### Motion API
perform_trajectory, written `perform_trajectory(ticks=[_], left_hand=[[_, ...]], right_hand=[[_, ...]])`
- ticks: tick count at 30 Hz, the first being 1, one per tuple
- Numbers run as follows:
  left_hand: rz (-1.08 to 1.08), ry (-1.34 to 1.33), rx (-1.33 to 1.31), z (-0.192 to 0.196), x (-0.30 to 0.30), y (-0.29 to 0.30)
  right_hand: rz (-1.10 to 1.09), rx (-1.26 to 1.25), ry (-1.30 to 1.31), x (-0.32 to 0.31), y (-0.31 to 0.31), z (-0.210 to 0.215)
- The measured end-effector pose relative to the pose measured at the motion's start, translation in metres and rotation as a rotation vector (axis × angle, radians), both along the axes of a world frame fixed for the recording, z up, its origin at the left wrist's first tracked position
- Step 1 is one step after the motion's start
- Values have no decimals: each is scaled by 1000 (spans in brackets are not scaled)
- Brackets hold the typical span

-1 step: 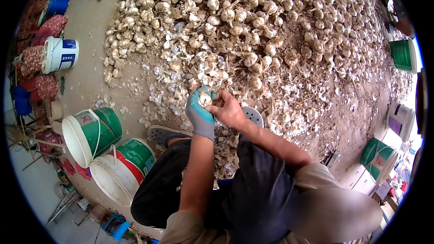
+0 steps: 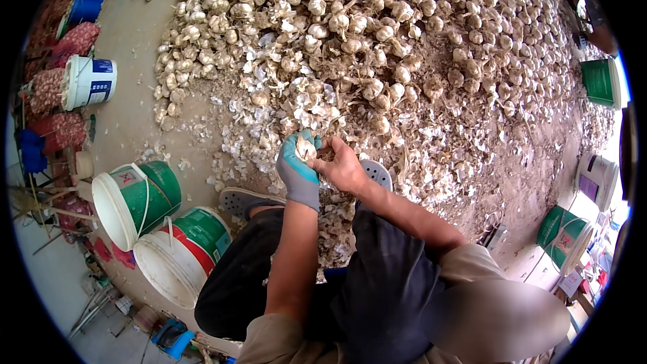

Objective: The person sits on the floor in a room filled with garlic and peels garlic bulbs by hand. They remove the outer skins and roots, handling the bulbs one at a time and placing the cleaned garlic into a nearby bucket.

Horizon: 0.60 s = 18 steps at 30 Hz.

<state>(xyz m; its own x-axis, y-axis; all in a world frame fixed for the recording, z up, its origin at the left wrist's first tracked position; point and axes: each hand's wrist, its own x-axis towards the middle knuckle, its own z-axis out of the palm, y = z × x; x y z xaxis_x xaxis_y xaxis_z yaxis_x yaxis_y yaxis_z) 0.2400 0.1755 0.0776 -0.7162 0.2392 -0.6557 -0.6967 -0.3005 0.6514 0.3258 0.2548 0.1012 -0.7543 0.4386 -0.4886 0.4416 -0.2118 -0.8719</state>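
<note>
One garlic bulb [image 2: 305, 149] sits clamped in the gloved left hand [image 2: 297, 170]; the bare right hand [image 2: 344, 168] touches it, but I cannot tell whether its grip is closed. Steady left support and light right-hand work should avoid bruising.

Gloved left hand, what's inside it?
The left hand holds a piece of whitish garlic; its upper side shows, and the bare right hand appears to touch it. The garlic's underside is covered by the gloved hand and can't be seen.

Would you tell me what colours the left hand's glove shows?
The glove is grey and teal; head view.
</note>
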Motion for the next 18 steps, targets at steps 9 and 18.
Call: perform_trajectory(ticks=[9,18], left_hand=[[-413,123,-33,24,2,-10],[-117,80,40,16,-11,-20]], right_hand=[[13,-216,181,9,29,-15],[157,383,238,-7,17,15]])
